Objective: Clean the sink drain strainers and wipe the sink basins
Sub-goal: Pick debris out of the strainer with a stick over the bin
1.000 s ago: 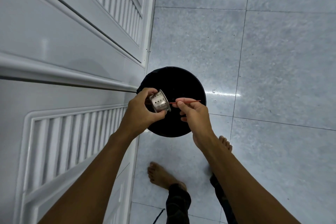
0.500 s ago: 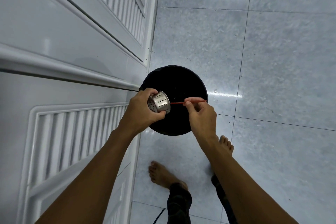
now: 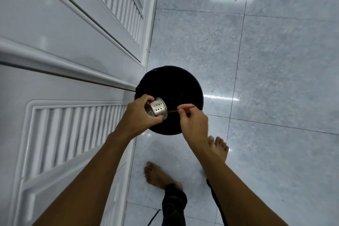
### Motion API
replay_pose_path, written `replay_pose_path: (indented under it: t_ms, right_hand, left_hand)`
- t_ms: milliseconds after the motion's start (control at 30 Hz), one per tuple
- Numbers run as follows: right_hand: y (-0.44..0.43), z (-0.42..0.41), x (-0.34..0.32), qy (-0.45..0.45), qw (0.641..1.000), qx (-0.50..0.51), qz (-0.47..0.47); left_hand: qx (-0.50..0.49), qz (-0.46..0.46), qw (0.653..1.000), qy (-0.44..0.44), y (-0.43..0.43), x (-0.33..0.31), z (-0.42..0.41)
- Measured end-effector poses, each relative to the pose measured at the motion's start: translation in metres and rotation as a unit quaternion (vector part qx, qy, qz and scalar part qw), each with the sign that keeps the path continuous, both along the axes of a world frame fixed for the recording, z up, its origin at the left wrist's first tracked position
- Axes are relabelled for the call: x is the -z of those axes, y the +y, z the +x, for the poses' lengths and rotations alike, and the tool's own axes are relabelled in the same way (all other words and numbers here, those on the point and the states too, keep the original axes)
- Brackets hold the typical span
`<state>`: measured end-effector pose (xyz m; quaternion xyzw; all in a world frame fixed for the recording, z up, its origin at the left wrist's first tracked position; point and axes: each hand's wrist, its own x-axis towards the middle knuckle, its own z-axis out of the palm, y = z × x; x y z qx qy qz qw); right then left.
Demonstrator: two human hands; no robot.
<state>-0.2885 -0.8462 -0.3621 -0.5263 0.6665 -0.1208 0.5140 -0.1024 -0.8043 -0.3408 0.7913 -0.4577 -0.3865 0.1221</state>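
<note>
My left hand (image 3: 139, 113) grips a small perforated steel drain strainer (image 3: 157, 109), tipped on its side with its open rim facing right, above a black round bin (image 3: 181, 86) on the floor. My right hand (image 3: 194, 121) pinches a thin red stick (image 3: 181, 109) that points left toward the strainer's rim; its tip lies just right of the rim. Both hands hover over the near half of the bin. The inside of the strainer is hidden from me.
White louvred cabinet doors (image 3: 73, 130) fill the left side, and the bin stands against them. Glossy grey floor tiles (image 3: 275, 79) spread to the right. My two bare feet (image 3: 157, 174) stand just behind the bin.
My right hand has drawn the red stick to the right, so its tip has come away from the strainer. My left hand has kept the strainer in nearly the same place.
</note>
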Motion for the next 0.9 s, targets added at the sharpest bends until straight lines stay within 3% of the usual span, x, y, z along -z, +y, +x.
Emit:
replay_pose_path:
  t_ms: [67, 233, 433, 633, 900]
  right_hand:
    - [-0.004, -0.005, -0.002, 0.049, 0.998, 0.034, -0.010]
    - [-0.019, -0.013, -0.035, 0.029, 0.997, 0.047, -0.045]
    - [-0.049, -0.016, -0.132, -0.055, 0.990, 0.102, -0.086]
    - [-0.085, 0.002, -0.294, -0.151, 0.964, 0.116, -0.185]
    - [-0.063, 0.080, -0.490, -0.296, 0.914, 0.026, -0.278]
  left_hand:
    - [-0.022, 0.005, 1.000, 0.001, -0.001, -0.004, -0.003]
    - [-0.076, 0.002, 0.997, 0.013, -0.006, -0.023, -0.014]
    - [-0.164, -0.129, 0.977, 0.031, -0.027, -0.094, -0.032]
    - [-0.264, -0.338, 0.903, -0.006, -0.061, -0.252, -0.039]
    - [-0.353, -0.454, 0.813, -0.086, -0.015, -0.445, 0.013]
